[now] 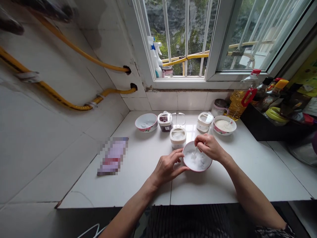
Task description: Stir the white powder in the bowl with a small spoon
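My left hand (168,166) grips the left side of a small white bowl (198,170) with a pinkish rim, thumb low and fingers along the edge. Inside the bowl lies a white substance with a greyish patch. My right hand (211,147) is closed around the handle of a small pale spoon (194,154), whose tip dips into the white contents. Just behind the bowl stands a squarish container (178,142) of white grains. Another container (165,125), holding something dark, has its clear lid (180,119) flipped up. A third container (204,125) sits further right.
A floral bowl (146,129) stands back left; another bowl (224,133) with pale contents is back right. Beside it are a lidded jar (220,108), an oil bottle (236,102) and a black rack (257,127) of bottles. A blurred purple packet (114,155) lies left on the counter (138,185).
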A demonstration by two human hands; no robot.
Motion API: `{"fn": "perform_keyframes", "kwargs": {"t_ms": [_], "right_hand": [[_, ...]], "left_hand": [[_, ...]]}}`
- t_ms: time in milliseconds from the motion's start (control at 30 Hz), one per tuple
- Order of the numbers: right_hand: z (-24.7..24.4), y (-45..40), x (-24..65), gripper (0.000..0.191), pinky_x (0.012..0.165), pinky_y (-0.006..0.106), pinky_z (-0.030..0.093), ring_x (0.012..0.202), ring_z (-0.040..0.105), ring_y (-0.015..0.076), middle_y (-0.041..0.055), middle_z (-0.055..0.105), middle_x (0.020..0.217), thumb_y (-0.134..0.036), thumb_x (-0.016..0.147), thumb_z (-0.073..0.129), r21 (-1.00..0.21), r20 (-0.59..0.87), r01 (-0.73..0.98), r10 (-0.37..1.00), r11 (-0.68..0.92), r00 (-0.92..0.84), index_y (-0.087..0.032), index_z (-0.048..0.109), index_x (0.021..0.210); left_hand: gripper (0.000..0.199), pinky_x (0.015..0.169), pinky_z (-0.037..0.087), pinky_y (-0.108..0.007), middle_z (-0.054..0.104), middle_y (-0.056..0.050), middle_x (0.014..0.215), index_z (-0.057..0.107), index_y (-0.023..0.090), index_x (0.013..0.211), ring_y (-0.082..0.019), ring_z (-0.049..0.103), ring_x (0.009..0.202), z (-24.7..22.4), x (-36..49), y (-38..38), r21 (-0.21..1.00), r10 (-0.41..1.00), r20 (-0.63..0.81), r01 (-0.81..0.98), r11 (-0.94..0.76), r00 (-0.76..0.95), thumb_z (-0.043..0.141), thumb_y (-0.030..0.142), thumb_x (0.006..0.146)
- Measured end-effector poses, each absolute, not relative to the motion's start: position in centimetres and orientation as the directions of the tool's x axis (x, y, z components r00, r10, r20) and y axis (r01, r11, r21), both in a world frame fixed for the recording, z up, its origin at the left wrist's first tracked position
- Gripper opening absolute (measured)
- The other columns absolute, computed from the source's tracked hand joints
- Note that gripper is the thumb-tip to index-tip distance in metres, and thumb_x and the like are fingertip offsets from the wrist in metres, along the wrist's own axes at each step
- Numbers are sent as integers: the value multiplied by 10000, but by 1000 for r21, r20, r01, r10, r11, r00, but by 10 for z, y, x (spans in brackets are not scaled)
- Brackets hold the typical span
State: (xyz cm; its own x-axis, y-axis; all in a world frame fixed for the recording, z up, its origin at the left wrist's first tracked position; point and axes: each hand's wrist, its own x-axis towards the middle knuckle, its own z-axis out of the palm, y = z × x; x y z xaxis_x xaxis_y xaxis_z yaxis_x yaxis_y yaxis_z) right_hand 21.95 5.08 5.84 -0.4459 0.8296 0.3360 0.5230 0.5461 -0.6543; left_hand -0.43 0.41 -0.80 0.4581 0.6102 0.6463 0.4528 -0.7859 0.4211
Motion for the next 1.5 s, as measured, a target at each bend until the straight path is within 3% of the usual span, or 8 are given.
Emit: {"fn": "perform_keyframes", "kwargs": {"t_ms": [167, 433, 667, 1500], "right_hand": [[57, 47, 212, 202, 769, 305, 422, 536, 481, 127, -27, 598, 502, -90, 728, 439, -664, 263, 519, 818, 538, -512, -196, 578, 626], [59, 51, 219, 147, 507, 235, 392, 474, 505, 120, -20, 572, 474, -206, 688, 474, -943, 73, 279, 933, 179, -353, -183, 607, 630], [58, 63, 224, 135, 444, 229, 352, 406, 476, 114, 5, 583, 419, -241, 603, 516, -997, -34, 82, 959, -11, -283, -167, 626, 578], [56, 68, 227, 141, 396, 230, 299, 372, 438, 112, 8, 546, 374, -257, 556, 500, -993, -94, 87, 974, -78, -204, -180, 611, 517]], "left_hand": [[352, 549, 583, -249, 701, -177, 1176, 562, 166, 1038, -119, 684, 599, -9, -5, 4, 429, 617, 643, 454, -781, 453, 594, 505, 952], [358, 564, 585, -253, 702, -179, 1177, 567, 166, 1043, -118, 678, 602, -8, -5, 4, 432, 618, 637, 451, -781, 461, 594, 511, 950], [352, 551, 579, -253, 704, -182, 1170, 558, 163, 1030, -116, 671, 592, -8, -4, 5, 419, 607, 647, 450, -789, 461, 584, 507, 957], [355, 571, 594, -260, 701, -184, 1193, 575, 162, 1050, -117, 679, 603, -9, -5, 5, 429, 610, 641, 441, -788, 466, 605, 500, 946]]}}
